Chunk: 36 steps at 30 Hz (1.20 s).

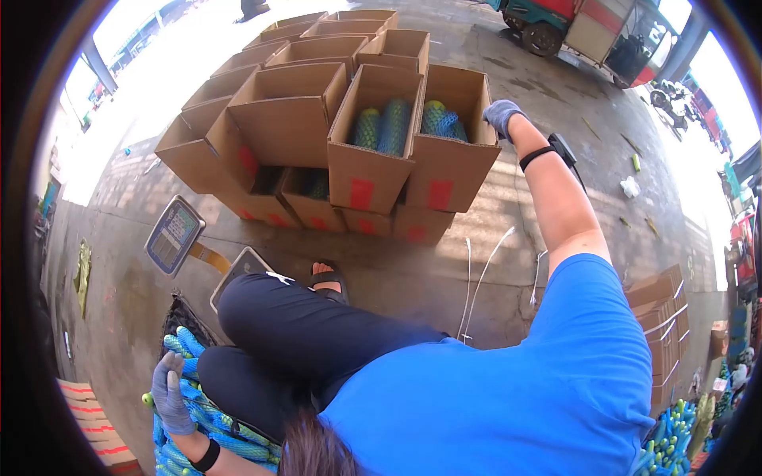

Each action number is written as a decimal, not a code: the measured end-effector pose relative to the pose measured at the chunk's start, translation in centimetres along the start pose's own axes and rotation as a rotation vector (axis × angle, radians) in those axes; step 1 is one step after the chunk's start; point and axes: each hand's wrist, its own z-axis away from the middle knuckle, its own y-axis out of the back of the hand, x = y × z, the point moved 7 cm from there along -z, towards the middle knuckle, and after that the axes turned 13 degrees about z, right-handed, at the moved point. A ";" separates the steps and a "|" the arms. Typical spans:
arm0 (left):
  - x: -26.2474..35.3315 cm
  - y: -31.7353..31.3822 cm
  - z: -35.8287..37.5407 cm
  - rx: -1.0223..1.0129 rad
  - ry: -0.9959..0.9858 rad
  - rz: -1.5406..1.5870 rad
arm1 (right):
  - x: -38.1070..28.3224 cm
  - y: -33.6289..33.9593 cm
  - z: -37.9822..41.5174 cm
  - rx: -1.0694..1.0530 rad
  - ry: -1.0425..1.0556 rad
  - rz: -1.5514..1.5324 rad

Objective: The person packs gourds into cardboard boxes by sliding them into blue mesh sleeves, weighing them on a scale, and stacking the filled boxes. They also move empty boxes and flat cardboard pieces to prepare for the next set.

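Observation:
My right hand (503, 119), in a grey glove, is curled over the right rim of an open cardboard box (446, 166). Inside that box lie long green vegetables (443, 120) in blue netting, perhaps cucumbers or zucchini. A second box (370, 176) just to its left also holds netted vegetables (381, 127). My left hand (170, 394), gloved as well, is over a heap of netted vegetables (208, 406) in a dark-lined container by my leg. Its fingers look stretched out, and nothing shows in its grasp.
Several open cartons (290, 103) are stacked in rows ahead. A scale (176, 236) stands front left. White straps (484, 278) lie on the floor. Flattened cardboard (665, 325) is at the right, with more netted vegetables (671, 436) below. A vehicle (579, 32) stands at the back right.

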 end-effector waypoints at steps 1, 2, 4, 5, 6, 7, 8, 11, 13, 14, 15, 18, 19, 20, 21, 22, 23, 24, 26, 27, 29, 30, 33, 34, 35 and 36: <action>0.0 0.4 0.2 0.022 -0.003 0.003 | -0.3 -0.1 -0.3 0.037 0.098 0.211; -0.5 0.9 0.5 0.046 -0.006 0.011 | 0.0 -0.9 -1.7 0.043 0.151 0.290; -2.1 1.5 0.9 0.042 -0.003 0.043 | 0.5 -1.2 -0.5 0.020 -0.086 -0.188; -2.3 1.6 1.3 0.062 -0.006 0.058 | 0.6 -1.8 0.1 -0.035 -0.128 -0.321; -2.4 1.9 1.4 0.083 -0.015 0.070 | 1.2 -2.0 1.2 -0.037 -0.136 -0.328; -2.6 2.0 1.6 0.077 -0.021 0.068 | 2.0 -2.4 2.5 -0.107 -0.195 -0.473; -2.9 2.1 2.0 0.074 -0.029 0.044 | 2.3 -2.5 3.8 -0.176 -0.251 -0.614; -2.8 2.5 3.8 0.088 -0.037 0.012 | 4.3 -3.9 2.6 -0.303 -0.207 -0.879; -2.5 3.6 5.2 0.127 -0.025 0.010 | 3.1 -3.2 4.0 -0.330 -0.069 -1.092; -2.2 4.1 5.8 0.141 -0.033 0.011 | 2.9 -2.6 5.2 -0.275 -0.092 -1.103; -1.8 4.6 6.4 0.177 -0.035 0.018 | 3.2 -2.9 4.7 -0.292 -0.072 -1.155; -2.5 6.6 7.5 0.225 -0.050 0.053 | 7.0 -4.8 0.0 -0.167 -0.141 -0.939; -3.0 7.2 7.9 0.248 -0.053 0.078 | 8.5 -4.6 -1.1 -0.033 -0.234 -0.668; -3.4 7.8 8.1 0.268 -0.053 0.101 | 8.1 -4.2 -0.4 -0.035 -0.234 -0.668; -4.0 8.4 8.1 0.267 -0.047 0.099 | 7.3 -3.6 1.1 -0.082 -0.219 -0.653; -4.9 9.1 7.9 0.293 -0.021 0.030 | 6.2 -3.0 3.1 -0.129 -0.207 -0.638; -5.4 9.4 7.7 0.317 0.001 -0.038 | 5.3 -1.9 4.6 -0.079 -0.234 -0.549; -4.7 8.0 6.7 0.311 0.003 -0.036 | 5.1 -1.9 4.3 -0.077 -0.240 -0.547; 0.8 1.8 2.8 0.332 -0.204 -0.182 | 4.4 -2.2 2.7 -0.166 -0.198 -0.320; 4.5 -3.2 0.4 0.157 -0.270 -0.201 | 4.0 -2.1 2.2 -0.119 -0.173 -0.243; 12.7 -13.7 -3.3 -0.175 -0.455 -0.290 | 4.1 -2.4 0.2 -0.120 -0.045 -0.088; 15.9 -18.7 -4.7 -0.332 -0.569 -0.356 | 4.1 -2.5 -0.3 -0.125 0.015 -0.009; 19.6 -30.1 -10.1 -0.584 -0.838 -0.483 | 4.4 -2.8 -1.0 -0.107 0.145 0.126; 18.8 -34.0 -12.4 -0.656 -0.860 -0.582 | 4.3 -2.8 -0.5 -0.108 0.138 0.124; 18.0 -38.1 -13.9 -0.701 -0.873 -0.716 | 4.5 -2.4 0.2 -0.085 0.048 -0.021; 16.4 -42.1 -15.6 -0.758 -0.910 -0.816 | 4.5 -2.3 0.4 -0.067 0.005 -0.067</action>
